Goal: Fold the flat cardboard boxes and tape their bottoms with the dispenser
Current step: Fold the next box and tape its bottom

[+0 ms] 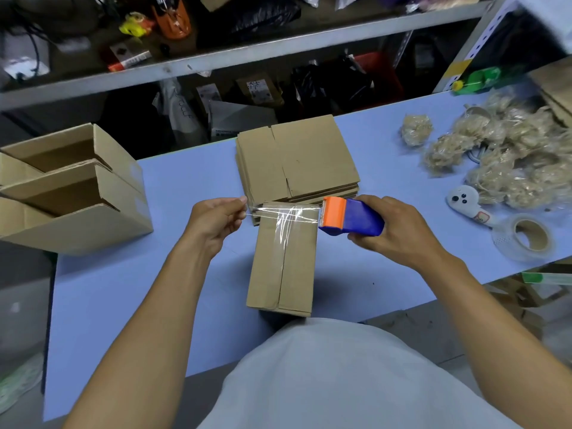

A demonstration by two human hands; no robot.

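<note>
A folded cardboard box [283, 267] stands bottom-up on the blue table [130, 289] right in front of me, its two bottom flaps closed with a seam down the middle. My right hand [393, 226] grips a blue tape dispenser [353, 216] with an orange head, just right of the box's far end. A strip of clear tape [284, 213] stretches from the dispenser leftward across that far end. My left hand [213, 219] pinches the tape's free end to the left of the box. A stack of flat cardboard boxes [297, 159] lies just behind it.
Several assembled open boxes [74, 187] are piled at the left table edge. At the right lie bags of straw-like filler [501, 150], a white hand-held device [467, 202], a spare tape roll [526, 236] and a green dispenser [479, 80]. Cluttered shelves [216, 57] stand behind the table.
</note>
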